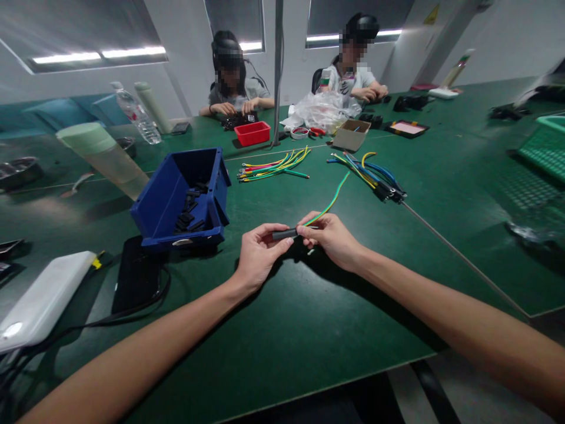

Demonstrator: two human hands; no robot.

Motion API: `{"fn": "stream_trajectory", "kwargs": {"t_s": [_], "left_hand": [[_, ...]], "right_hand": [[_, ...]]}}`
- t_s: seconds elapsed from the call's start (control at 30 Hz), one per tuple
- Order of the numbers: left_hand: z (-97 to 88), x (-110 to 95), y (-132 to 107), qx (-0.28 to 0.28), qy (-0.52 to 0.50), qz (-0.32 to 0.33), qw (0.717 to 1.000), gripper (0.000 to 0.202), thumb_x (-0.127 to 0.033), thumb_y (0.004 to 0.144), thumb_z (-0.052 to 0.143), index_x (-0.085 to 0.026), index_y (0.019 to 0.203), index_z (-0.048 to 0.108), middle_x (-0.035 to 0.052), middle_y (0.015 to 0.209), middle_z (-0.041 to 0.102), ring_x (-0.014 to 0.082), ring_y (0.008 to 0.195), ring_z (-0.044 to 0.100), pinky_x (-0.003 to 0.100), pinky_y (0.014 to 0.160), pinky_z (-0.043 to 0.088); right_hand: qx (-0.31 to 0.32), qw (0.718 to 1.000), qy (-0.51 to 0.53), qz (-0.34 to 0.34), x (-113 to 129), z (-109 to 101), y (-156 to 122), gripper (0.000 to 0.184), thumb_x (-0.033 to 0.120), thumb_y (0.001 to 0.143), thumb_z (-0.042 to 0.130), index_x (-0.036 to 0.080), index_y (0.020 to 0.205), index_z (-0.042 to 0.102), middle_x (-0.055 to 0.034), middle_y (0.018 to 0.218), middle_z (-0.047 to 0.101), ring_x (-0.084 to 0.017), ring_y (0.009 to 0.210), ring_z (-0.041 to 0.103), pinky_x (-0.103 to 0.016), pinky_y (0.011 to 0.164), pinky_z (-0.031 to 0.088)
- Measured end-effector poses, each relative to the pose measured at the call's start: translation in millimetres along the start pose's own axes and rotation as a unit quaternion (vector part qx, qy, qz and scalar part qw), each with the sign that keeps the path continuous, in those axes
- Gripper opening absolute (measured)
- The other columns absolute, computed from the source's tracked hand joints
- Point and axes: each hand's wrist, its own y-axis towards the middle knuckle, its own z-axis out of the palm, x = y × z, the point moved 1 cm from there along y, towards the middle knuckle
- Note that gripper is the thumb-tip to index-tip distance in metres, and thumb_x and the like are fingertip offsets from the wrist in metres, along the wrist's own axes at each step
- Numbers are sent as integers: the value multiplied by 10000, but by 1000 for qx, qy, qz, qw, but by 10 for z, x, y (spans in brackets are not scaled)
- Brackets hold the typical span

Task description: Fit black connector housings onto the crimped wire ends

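Note:
Between thumb and fingers, my left hand [261, 253] pinches a short black sleeve [285, 234], held level above the green table. My right hand [329, 238] is closed on a yellow-green wire [331, 203] close to the sleeve's right end. The wire's free end curves up and away to the right. Whether its other end sits inside the sleeve is hidden by my fingers. Left of my hands, a blue bin [180, 197] holds several more black sleeves [189, 215]. Beyond my hands lies a bundle of loose wires [276, 168] with metal terminals.
A second wire bundle [373, 176] with black ends lies at the right. At left are a black phone [138, 277], a white power bank [48, 297] and a tilted-looking bottle [103, 156]. A metal pole [278, 70] and red box [252, 134] stand ahead. Two people sit across the table.

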Motion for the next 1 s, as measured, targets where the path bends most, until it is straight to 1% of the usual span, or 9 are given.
{"fn": "stream_trajectory", "kwargs": {"t_s": [0.07, 0.17, 0.33, 0.43, 0.53, 0.67, 0.73, 0.87, 1.0], "left_hand": [[10, -16, -13, 1, 2, -2, 1000, 293, -238, 641, 813, -148, 895, 695, 45, 863, 731, 162, 798, 684, 301, 776, 556], [20, -34, -30, -15, 16, 6, 1000, 258, -241, 637, 817, -151, 848, 700, 35, 826, 724, 146, 746, 671, 281, 734, 548], [19, -18, -27, -25, 16, 17, 999, 211, -234, 656, 800, -153, 813, 684, 23, 787, 706, 130, 713, 653, 259, 695, 532], [5, 0, -12, -28, 11, 27, 999, 194, -222, 672, 786, -155, 814, 672, 9, 783, 689, 112, 710, 637, 238, 691, 517], [-7, 3, -2, -47, 15, 46, 998, 189, -205, 668, 781, -157, 810, 665, 5, 808, 679, 104, 726, 628, 227, 690, 506], [-4, -7, -4, -57, 17, 56, 997, 187, -201, 666, 776, -159, 811, 665, 12, 825, 681, 113, 739, 630, 235, 690, 510], [1, -9, -8, -52, 12, 50, 997, 191, -199, 664, 779, -160, 816, 669, 15, 835, 687, 114, 742, 635, 236, 694, 512], [6, -12, -15, -36, 20, 29, 999, 206, -199, 665, 786, -156, 840, 685, 30, 852, 709, 124, 745, 646, 250, 706, 518], [9, -25, -18, -20, 20, 20, 999, 227, -214, 664, 793, -154, 863, 701, 41, 852, 726, 145, 756, 665, 279, 731, 534]], "right_hand": [[7, 1000, 7, 9, 2, 5, -8, 255, 352, 662, 808, 163, 768, 674, 30, 611, 595, -75, 540, 548, -201, 514, 425], [16, 999, 18, 22, -3, 16, -21, 261, 344, 656, 815, 164, 783, 674, 28, 630, 608, -73, 543, 550, -199, 512, 428], [24, 999, 16, 38, 6, 24, -37, 289, 344, 656, 823, 159, 823, 678, 28, 609, 610, -71, 533, 555, -195, 511, 448], [43, 996, 44, 59, 33, 27, -41, 309, 390, 690, 797, 163, 845, 657, 24, 628, 612, -77, 547, 580, -186, 502, 450], [32, 994, 73, 69, 59, 30, -44, 332, 427, 708, 778, 175, 836, 603, 27, 662, 618, -79, 552, 598, -176, 485, 445], [1, 997, 53, 52, 46, 34, -52, 347, 410, 696, 789, 179, 817, 559, 38, 598, 603, -73, 503, 568, -172, 470, 428], [-10, 998, 47, 37, 17, 34, -50, 332, 406, 707, 779, 179, 807, 557, 41, 560, 591, -74, 489, 554, -178, 471, 424], [-36, 998, 46, 2, -40, 34, -31, 302, 377, 699, 786, 182, 780, 570, 46, 547, 584, -75, 473, 538, -197, 474, 424], [-55, 998, 39, -15, -45, 46, -21, 292, 376, 686, 795, 177, 759, 593, 56, 501, 557, -68, 440, 506, -199, 462, 409]]}}
